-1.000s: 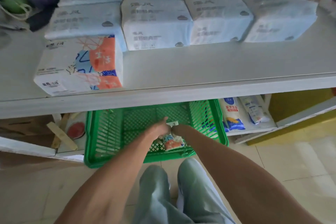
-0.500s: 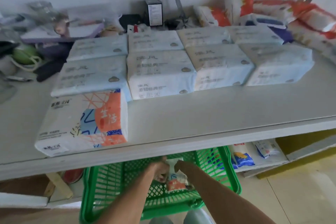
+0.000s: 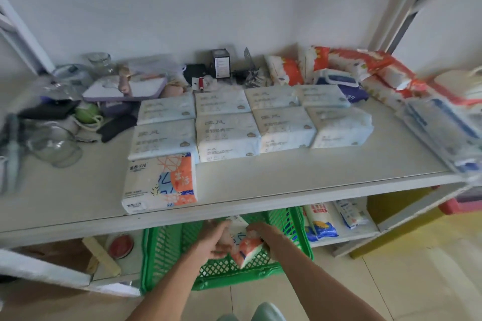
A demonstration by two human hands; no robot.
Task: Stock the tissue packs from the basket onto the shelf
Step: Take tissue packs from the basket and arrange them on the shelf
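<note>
Both hands grip one white-and-orange plastic-wrapped tissue pack [image 3: 246, 249] — left hand [image 3: 217, 241] curled on its left side, right hand [image 3: 263, 233] on its right — tilted above the green plastic lattice basket [image 3: 167, 255], just below the front edge of the white shelf board [image 3: 287, 180]. On that board a matching orange-patterned pack [image 3: 159, 182] lies before two rows of pale blue packs [image 3: 227, 135].

Soft, even daylight, possibly from the right, is spread over the shelf [image 3: 287, 172]; margins are bowed and motion-smeared, shadows faint.
</note>
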